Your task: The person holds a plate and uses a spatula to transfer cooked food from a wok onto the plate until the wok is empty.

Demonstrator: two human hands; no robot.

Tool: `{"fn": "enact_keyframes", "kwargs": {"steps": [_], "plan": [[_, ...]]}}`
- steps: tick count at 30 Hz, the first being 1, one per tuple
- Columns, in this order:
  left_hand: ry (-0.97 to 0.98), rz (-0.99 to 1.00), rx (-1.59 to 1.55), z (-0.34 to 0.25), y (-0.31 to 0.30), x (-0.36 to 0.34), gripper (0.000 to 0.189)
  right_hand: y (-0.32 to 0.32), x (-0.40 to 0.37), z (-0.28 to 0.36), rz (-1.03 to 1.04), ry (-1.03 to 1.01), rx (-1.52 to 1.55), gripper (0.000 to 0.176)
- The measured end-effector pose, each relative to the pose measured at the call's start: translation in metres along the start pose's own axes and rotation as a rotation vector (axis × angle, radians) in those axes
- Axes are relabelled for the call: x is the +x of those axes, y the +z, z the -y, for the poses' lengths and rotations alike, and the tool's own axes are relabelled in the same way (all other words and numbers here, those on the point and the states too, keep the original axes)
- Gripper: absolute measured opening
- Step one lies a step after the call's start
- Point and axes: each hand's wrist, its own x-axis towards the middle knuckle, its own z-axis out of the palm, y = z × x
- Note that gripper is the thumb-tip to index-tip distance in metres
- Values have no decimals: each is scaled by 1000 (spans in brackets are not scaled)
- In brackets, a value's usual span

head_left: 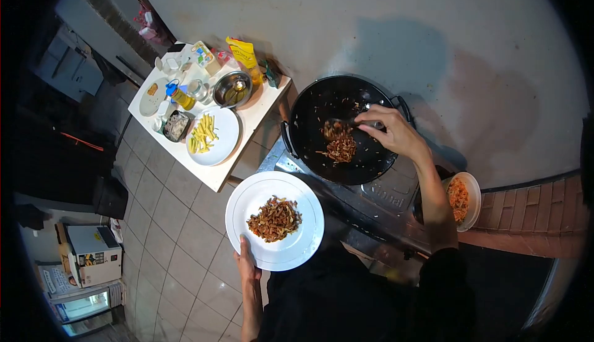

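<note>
My left hand (246, 260) grips the near left rim of a white plate (307, 203), thumb on top. A heap of browned, shredded food (274, 219) lies on the plate's middle. Over the black wok (312, 150), my right hand (393, 130) is closed round the handle of a utensil (337, 129), whose head is down in the wok and partly blurred. More of the same food (341, 149) sits in the wok beside the utensil's head. The plate is held outside the wok, nearer my body.
On the left, a white table (213, 175) bears a plate of yellow strips (203, 133), a metal bowl (232, 89), an oil bottle (183, 99) and a yellow bag (242, 53). Right of the stove (390, 187) is a bowl of orange food (458, 199). A wall stands behind the wok.
</note>
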Motion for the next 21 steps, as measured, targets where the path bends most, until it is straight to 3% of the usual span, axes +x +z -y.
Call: {"fn": "enact_keyframes", "kwargs": {"steps": [3, 6, 8, 11, 16, 19, 21], "plan": [[22, 35, -2, -6, 3, 3, 53, -2, 13, -2, -214, -38, -41, 20], [20, 41, 23, -8, 1, 11, 58, 14, 24, -17, -274, -20, -15, 19], [7, 32, 14, -13, 1, 13, 57, 16, 17, -14, -247, -9, -27, 19], [14, 5, 11, -12, -2, 16, 56, 3, -6, 1, -24, 73, -18, 18], [26, 7, 2, -22, 7, 22, 54, -15, -11, 11, -126, 219, 58, 17], [26, -14, 46, -25, 4, 33, 55, -10, -2, -5, -300, 208, -73, 20], [20, 72, 25, -31, 5, 37, 56, 4, 3, -11, -271, 211, -135, 20]]}}
